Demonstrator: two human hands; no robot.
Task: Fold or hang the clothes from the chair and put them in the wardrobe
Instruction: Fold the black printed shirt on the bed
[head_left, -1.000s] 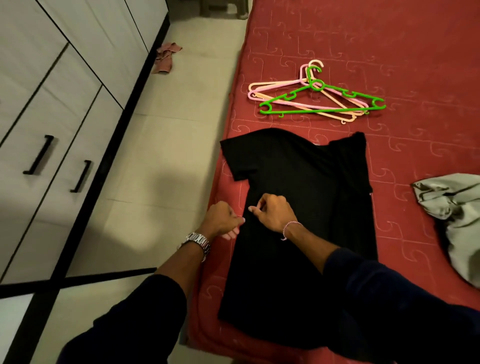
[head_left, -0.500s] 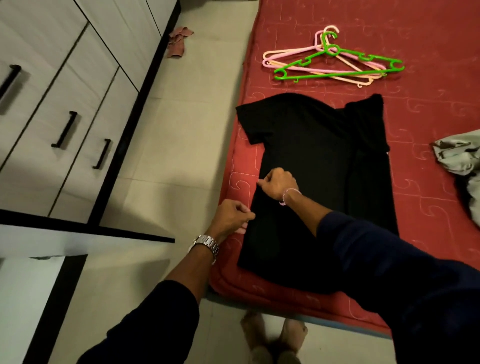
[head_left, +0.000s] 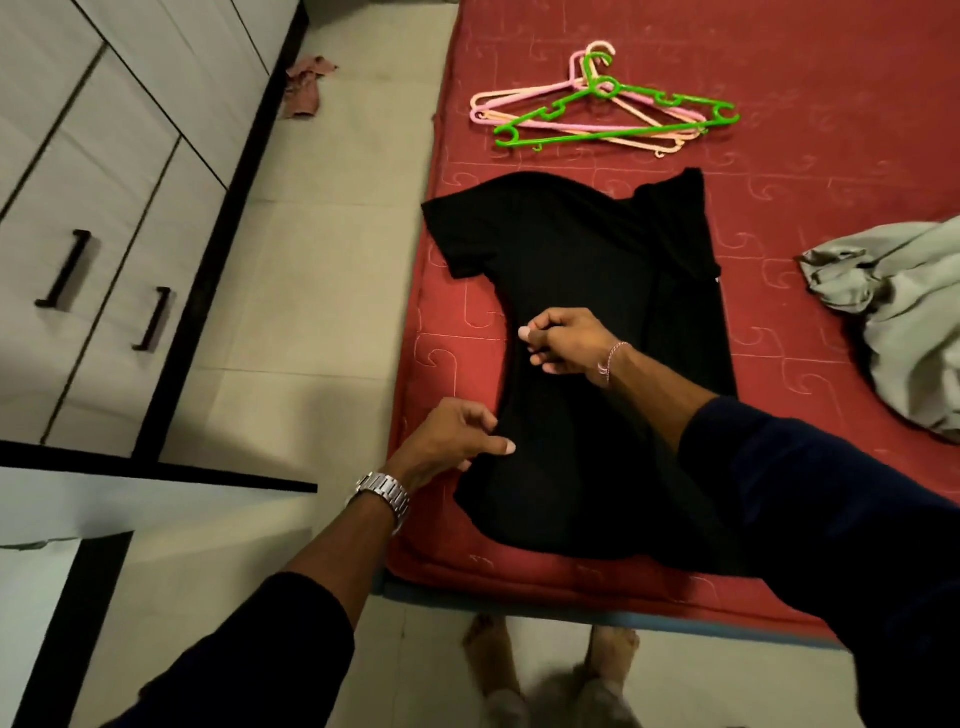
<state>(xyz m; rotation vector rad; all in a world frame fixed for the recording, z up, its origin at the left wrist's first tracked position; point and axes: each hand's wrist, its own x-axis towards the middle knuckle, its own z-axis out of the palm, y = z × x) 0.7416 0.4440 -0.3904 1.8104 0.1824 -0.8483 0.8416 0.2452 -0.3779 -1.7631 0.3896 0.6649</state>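
Observation:
A black t-shirt (head_left: 587, 291) lies flat on the red mattress (head_left: 831, 130), collar away from me, with its right side folded inward. My right hand (head_left: 569, 340) pinches the shirt's left edge at about mid length. My left hand (head_left: 452, 441), with a metal watch on the wrist, pinches the same edge lower down, close to the mattress side. The edge curves inward between the two hands. A crumpled grey-green garment (head_left: 904, 312) sits at the right of the mattress. The wardrobe (head_left: 104, 182) with dark handles stands at the left.
A pile of plastic hangers (head_left: 602, 109), green, pink and peach, lies beyond the shirt's collar. A pinkish cloth (head_left: 306, 85) lies on the tiled floor by the wardrobe. A white panel with a dark edge (head_left: 156, 493) juts out at lower left. My feet (head_left: 550, 670) stand at the mattress edge.
My hands have spread apart along the shirt's left edge: the left one has slid toward the hem, the right one stays mid length. The edge now bows inward.

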